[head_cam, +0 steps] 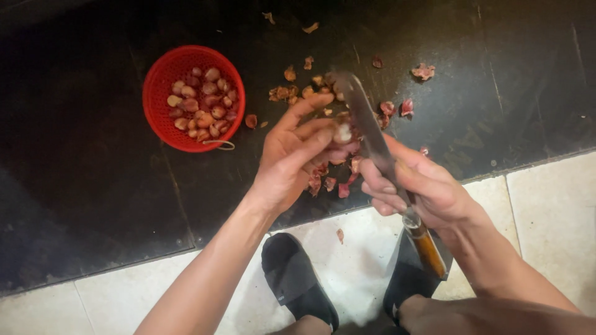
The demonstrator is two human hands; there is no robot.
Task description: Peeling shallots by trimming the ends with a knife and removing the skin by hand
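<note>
Littering dark floor (93, 186): onion skins (323, 180)

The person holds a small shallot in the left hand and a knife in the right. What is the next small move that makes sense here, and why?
Probably draw the knife gently to lift the remaining skin off the shallot. The left hand pinches it at the fingertips, the right hand holds the blade against it, and loose peels lie on the dark floor below. Peeled ones already fill the red basket.
</note>
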